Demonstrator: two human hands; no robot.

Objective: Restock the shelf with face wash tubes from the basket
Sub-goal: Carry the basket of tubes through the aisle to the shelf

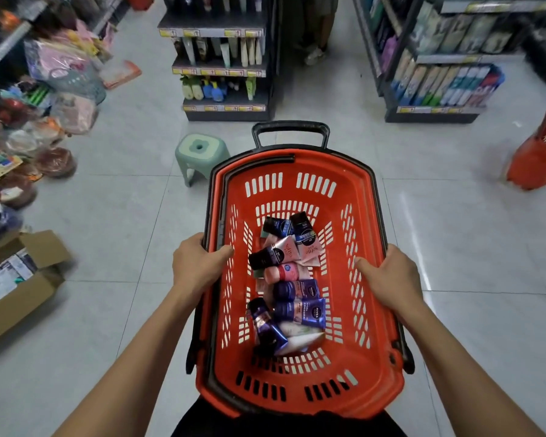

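Observation:
I carry a red plastic basket (356,171) in front of me, above the tiled floor. My left hand (196,263) grips its left rim, thumb curled over the edge. On the right rim, my right hand (388,275) grips in the same way. Several face wash tubes (293,288) lie in a loose pile on the basket's bottom, dark blue, pink and white ones. Ahead stands a dark shelf unit (224,61) with tubes and bottles on its tiers.
A pale green stool (199,152) stands on the floor just left of the basket's far end. An open cardboard box (16,285) and bagged goods lie along the left. Another red basket (539,152) sits at the right, by a second shelf unit (438,77). A person's feet (314,55) show beyond.

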